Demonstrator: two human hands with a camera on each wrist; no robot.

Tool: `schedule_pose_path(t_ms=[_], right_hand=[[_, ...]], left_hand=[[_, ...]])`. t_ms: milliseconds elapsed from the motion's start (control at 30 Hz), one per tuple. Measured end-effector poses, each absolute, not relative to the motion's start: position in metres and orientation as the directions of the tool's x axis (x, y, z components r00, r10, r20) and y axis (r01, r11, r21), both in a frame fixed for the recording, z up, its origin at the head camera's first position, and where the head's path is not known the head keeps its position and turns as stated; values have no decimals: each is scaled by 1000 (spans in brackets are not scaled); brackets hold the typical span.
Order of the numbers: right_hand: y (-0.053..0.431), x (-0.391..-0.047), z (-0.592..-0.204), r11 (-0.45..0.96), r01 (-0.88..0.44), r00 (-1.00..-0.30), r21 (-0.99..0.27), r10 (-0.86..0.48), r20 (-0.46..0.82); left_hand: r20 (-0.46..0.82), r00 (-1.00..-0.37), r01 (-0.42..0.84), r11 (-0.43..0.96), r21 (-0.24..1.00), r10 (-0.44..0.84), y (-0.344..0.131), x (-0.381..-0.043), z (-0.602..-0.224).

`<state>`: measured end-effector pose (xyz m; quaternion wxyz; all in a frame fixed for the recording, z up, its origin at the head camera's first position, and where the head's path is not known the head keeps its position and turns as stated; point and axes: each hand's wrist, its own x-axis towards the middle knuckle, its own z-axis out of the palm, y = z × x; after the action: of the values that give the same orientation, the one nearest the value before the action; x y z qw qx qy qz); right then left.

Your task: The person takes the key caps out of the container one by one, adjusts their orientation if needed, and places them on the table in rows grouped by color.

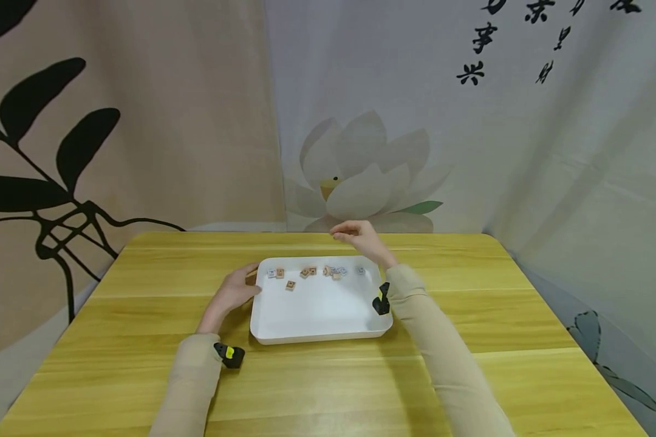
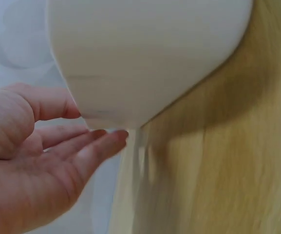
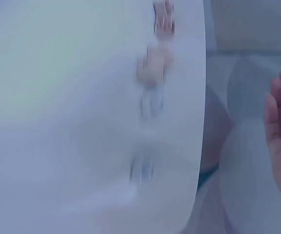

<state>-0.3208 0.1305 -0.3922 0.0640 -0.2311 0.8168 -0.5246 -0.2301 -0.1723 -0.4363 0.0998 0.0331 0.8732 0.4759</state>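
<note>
A white rectangular tray (image 1: 322, 309) holds several small square pieces, some tan like the piece (image 1: 290, 285) in front, others pale grey like the piece (image 1: 361, 271) at the right. At the tray's left end my left hand (image 1: 237, 287) grips the edge, its thumb at the rim. In the left wrist view the thumb and fingers (image 2: 103, 146) meet the tray's end wall (image 2: 130, 63). My right hand (image 1: 363, 240) hangs above the tray's far right edge with loosely bent fingers and holds nothing. Blur hides the pieces' markings in the right wrist view.
The tray stands on a yellow wood-grain table (image 1: 317, 388). Behind the table hangs a curtain (image 1: 197, 121) printed with leaves, a lotus and dark characters. Each sleeve carries a small black device (image 1: 229, 355) at the wrist.
</note>
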Motion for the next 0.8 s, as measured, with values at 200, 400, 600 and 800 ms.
schedule_pose_path(t_ms=[200,400,600,800], right_hand=[[89,-316,-398,379,-335,-846,-863,-524,99],[56,-313,-409,445,-377,-807,-812,-588,52],[30,-307,-416,495,-406,-774,-769,-634,1],[13,-300,-426,522,-433,-749,-735,-662,-28]], left_hand=[[-150,-975,-55,484,873,161,-173,-231,-438],[-188,-973,-106,470,876,131,-173,-233,-440],[-216,-969,-133,479,868,122,-173,-232,-436],[-219,-969,-138,483,865,116,-172,-231,-434]])
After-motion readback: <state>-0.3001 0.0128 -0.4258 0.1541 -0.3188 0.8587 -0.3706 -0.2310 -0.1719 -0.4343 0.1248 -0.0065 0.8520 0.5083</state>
